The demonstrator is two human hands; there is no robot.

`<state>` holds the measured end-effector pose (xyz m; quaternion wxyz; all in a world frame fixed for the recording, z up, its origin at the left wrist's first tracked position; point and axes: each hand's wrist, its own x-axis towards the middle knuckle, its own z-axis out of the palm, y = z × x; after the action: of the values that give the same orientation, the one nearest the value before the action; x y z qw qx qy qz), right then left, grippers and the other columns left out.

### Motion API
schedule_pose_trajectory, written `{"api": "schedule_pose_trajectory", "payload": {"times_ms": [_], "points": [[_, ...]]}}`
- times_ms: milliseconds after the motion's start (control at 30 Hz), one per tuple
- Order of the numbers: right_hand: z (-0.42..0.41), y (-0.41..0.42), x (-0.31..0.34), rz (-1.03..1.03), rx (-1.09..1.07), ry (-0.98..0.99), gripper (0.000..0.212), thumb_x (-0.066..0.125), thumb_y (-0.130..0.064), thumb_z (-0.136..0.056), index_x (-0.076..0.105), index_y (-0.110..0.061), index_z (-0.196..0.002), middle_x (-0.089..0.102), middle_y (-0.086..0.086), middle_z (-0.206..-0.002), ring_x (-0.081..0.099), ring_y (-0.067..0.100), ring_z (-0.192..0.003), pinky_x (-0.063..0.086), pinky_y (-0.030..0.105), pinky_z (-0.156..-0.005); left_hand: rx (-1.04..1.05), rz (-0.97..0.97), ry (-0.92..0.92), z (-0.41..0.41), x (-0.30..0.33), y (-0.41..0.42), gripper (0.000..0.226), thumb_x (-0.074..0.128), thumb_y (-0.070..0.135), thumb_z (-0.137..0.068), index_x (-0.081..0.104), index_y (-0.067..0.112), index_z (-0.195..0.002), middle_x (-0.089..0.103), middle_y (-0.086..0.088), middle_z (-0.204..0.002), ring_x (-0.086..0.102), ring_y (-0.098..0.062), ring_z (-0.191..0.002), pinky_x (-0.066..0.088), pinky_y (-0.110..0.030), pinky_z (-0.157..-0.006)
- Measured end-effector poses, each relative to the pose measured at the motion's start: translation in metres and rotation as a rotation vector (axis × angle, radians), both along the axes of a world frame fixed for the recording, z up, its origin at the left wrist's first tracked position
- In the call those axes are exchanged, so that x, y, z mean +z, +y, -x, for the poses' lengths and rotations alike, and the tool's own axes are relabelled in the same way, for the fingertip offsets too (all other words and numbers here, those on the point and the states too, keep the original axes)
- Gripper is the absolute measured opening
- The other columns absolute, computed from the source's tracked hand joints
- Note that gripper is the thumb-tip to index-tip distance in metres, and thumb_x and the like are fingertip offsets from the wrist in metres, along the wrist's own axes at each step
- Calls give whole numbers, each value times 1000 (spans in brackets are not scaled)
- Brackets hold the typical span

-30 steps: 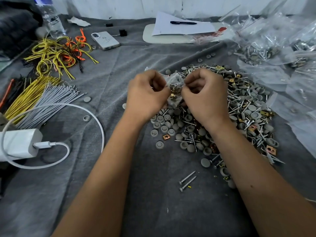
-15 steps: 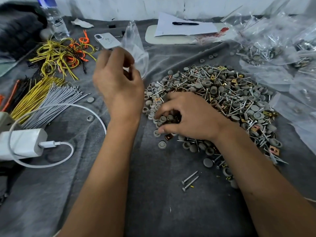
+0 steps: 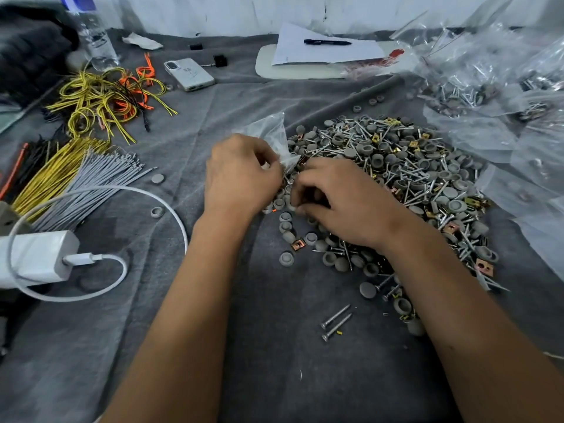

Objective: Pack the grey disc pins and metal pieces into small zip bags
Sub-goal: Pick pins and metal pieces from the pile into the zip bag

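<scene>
Left hand (image 3: 241,175) pinches small clear zip bag (image 3: 271,132) at near-left edge of pile (image 3: 396,178) of grey disc pins, screws, brass clips on grey-clothed counter (image 3: 268,346). Right hand (image 3: 341,199) beside it, fingers curled over pins; grip contents unclear.

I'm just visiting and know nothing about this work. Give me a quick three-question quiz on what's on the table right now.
1. True or false: the left hand holds a small clear zip bag.
2. Where is the right hand? A) on the phone B) at the near edge of the pile of grey discs and screws C) on the charger
3. What lies on the white paper at the back?

Key: 1 true; 2 B; 3 a black pen.
</scene>
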<state>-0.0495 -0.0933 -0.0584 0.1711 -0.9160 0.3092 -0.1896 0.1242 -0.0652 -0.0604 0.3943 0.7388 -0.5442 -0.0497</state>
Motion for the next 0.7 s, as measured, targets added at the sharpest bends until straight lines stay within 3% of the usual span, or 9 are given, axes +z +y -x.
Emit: {"api": "schedule_pose_trajectory", "payload": {"times_ms": [167,267,333,533,700], "points": [[4,-2,2,-64,-126,-252,9,69,-12,-95,64,-19,-97,59,-9,-101,56,-2,-94,40,8,-84,-45,62,42,-1,0,0,6,76,19,-83,80,24,-82,72,9,-71,68,-7,-70,57,-27,-70],[4,-4,1,-65,-189,-296,11,68,-10,-96,61,-19,-96,60,-6,-101,54,2,-92,36,5,-83,-46,84,129,3,0,-1,11,82,19,-78,75,27,-77,64,14,-59,62,5,-58,43,-7,-55],[4,-3,0,-54,-208,-341,9,69,-9,-95,64,-16,-96,63,-7,-96,57,1,-87,38,6,-80,-42,61,194,7,-1,-2,15,85,20,-78,72,26,-72,62,13,-56,60,7,-53,39,-6,-50],[7,-6,-3,-10,-262,-368,10,73,-4,-90,70,-13,-94,68,-11,-86,64,-3,-80,48,8,-73,-97,5,387,23,0,-4,8,76,10,-85,77,14,-78,72,-3,-63,70,-16,-58,53,-29,-55],[7,-5,-2,52,-240,-346,18,73,-2,-89,77,-15,-101,75,-7,-92,67,-1,-82,48,6,-76,-108,64,469,33,2,-3,13,73,5,-85,77,13,-77,71,-3,-60,68,-14,-53,56,-28,-55]]}}
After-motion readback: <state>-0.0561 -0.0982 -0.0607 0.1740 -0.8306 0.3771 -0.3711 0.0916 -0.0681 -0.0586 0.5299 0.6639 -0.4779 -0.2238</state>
